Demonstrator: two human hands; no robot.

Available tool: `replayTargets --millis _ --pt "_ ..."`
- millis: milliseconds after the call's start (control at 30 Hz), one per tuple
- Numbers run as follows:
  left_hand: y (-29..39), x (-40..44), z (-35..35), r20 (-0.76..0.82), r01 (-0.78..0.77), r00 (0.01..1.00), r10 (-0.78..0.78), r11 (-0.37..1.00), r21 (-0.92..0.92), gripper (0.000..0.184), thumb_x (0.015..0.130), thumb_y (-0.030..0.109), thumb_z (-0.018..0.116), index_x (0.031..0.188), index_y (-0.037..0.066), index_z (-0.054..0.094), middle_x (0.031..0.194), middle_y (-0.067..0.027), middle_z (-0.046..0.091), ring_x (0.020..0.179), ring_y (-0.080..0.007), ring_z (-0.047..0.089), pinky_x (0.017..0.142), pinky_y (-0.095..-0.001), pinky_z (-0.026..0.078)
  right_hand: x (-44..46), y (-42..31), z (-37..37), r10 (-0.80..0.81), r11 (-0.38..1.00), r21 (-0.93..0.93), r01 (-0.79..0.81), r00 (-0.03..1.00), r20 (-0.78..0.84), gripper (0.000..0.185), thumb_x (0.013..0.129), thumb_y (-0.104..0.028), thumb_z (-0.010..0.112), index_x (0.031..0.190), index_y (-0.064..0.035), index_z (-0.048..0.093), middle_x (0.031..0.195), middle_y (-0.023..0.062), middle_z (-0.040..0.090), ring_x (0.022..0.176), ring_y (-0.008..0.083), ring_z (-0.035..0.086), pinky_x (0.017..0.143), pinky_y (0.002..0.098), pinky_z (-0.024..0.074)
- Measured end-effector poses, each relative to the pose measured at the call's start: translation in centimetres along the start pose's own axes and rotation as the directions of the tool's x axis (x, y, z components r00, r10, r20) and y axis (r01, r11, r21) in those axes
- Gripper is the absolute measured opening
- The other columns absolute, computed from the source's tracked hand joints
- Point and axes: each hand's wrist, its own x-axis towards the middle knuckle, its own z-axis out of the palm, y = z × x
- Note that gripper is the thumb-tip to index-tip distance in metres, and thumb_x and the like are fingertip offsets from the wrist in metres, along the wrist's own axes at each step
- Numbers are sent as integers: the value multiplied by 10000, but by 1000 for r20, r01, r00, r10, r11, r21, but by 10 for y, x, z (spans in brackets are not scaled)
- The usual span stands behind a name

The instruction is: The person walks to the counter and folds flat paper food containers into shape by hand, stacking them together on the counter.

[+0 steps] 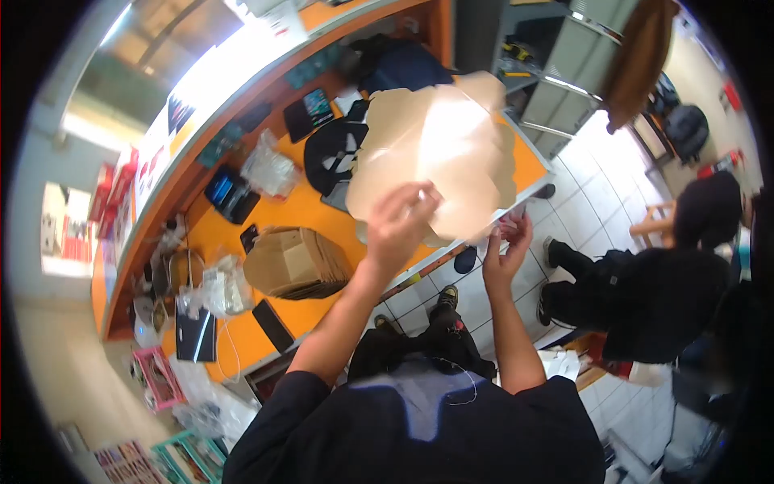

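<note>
A large tan sheet with a wavy, scalloped edge (459, 149) lies over the right part of the orange desk (218, 278), with a glare across its middle. My left hand (399, 218) is over the sheet's lower left part, fingers bent and pinched together around something small and pale that I cannot make out. Beside the sheet's lower right edge, my right hand (509, 244) has its fingers curled around a small pinkish thing, partly hidden. Left of the sheet stands an open brown cardboard box (294, 262).
On the desk are a black cap (329, 152), a plastic bag (272, 167), a tablet (231, 194), a dark phone (272, 324) and a clear bag (224, 286). A person in black (669, 298) is at the right, near a wooden stool (655, 224).
</note>
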Motion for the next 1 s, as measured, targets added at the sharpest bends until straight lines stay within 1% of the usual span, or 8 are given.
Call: replayTargets --millis 133,267,433,600,700,867,967,1000 --pt "65 -44 -7 471 -190 851 233 972 -138 374 830 103 599 1187 124 710 1161 -74 687 1042 -275 644 907 -398 513 7 -50 -65 -196 981 14 196 973 123 536 860 -141 729 1339 -32 513 1194 149 594 1005 238 615 891 343 487" --pt "93 -120 -32 629 -1 740 241 934 -357 398 811 67 627 1199 111 701 1133 -85 689 1020 -269 654 887 -389 520 -81 -86 -150 187 916 -401 -18 903 386 418 770 -168 799 1156 -73 668 1051 120 675 950 236 666 842 354 530" --pt "92 -195 -111 768 203 565 302 851 -484 343 823 48 647 1159 76 713 1098 -114 702 1008 -309 668 876 -414 531 -276 -129 -156 451 841 -436 -320 860 240 280 853 -65 731 1127 -48 677 1038 110 705 873 179 688 778 319 545" --pt "68 -259 -171 818 166 403 411 846 -507 257 832 72 657 1075 73 743 1051 -123 714 962 -324 682 832 -404 549 -435 -175 -95 499 801 -395 -449 866 27 305 882 -47 694 1184 -36 648 1042 108 696 944 212 692 848 328 544" --pt "70 -280 -196 811 198 304 500 799 -567 233 842 82 666 1061 71 746 1020 -124 722 942 -334 685 820 -413 547 -476 -216 -72 511 783 -358 -508 854 -96 288 908 -227 696 1135 -51 675 1031 144 685 986 291 660 855 380 520" --pt "83 -289 -212 893 349 174 415 822 -450 204 856 109 687 1045 65 748 1005 -137 730 951 -341 690 851 -400 548 -523 -237 -65 557 699 -424 -576 810 -183 275 951 -277 654 1124 -66 690 1054 122 701 1008 272 668 861 357 516" --pt "84 -288 -198 741 340 215 636 663 -667 223 871 112 722 1082 42 736 879 -158 716 803 -250 700 717 -328 534 -516 -248 -76 582 668 -423 -612 784 -213 274 969 -290 632 1110 -64 697 1048 113 711 1004 266 677 867 342 516" --pt "86 -281 -195 776 301 144 614 720 -625 256 875 147 721 1102 28 723 951 -165 716 866 -264 702 768 -337 538 -515 -252 -75 594 663 -404 -630 772 -227 277 973 -295 625 1106 -63 698 1034 113 713 995 267 679 863 340 516"
